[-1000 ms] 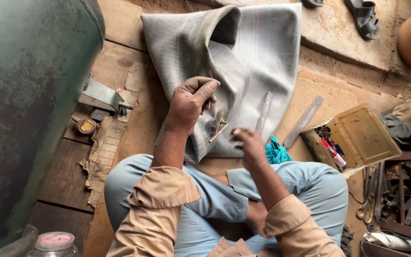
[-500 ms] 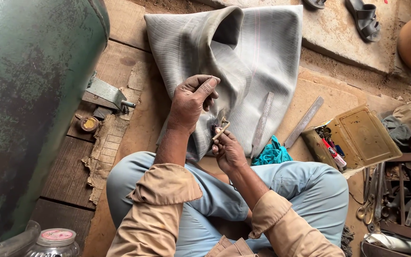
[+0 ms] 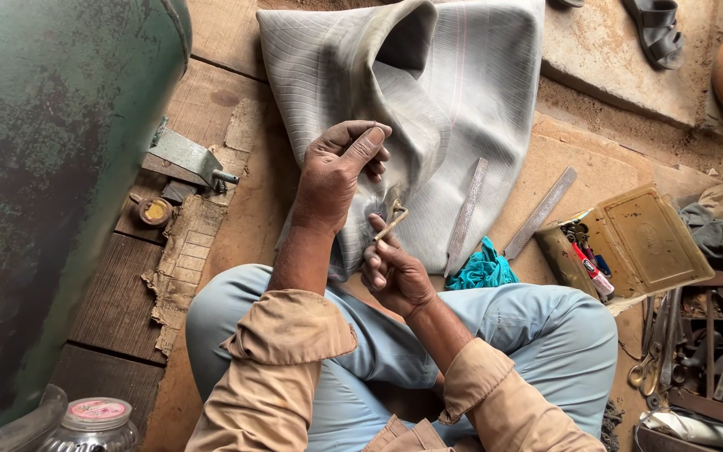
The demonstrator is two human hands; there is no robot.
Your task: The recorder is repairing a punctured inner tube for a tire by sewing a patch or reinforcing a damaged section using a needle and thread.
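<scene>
A large grey rubber inner tube lies folded on the wooden floor in front of my knees. My left hand pinches a fold of the tube near its lower edge. My right hand holds a small thin metal tool, its tip pointing up at the spot the left hand grips. A flat metal file rests on the tube just right of my hands.
A big green tank fills the left side. A second metal ruler, a teal rag, an open tin box of small items, scissors and scrap tools lie right. A jar stands bottom left. Sandals lie above.
My right hand left the flat file on the tube, moved left and now holds the small tool beside my left hand. The left hand keeps its grip on the rubber.
</scene>
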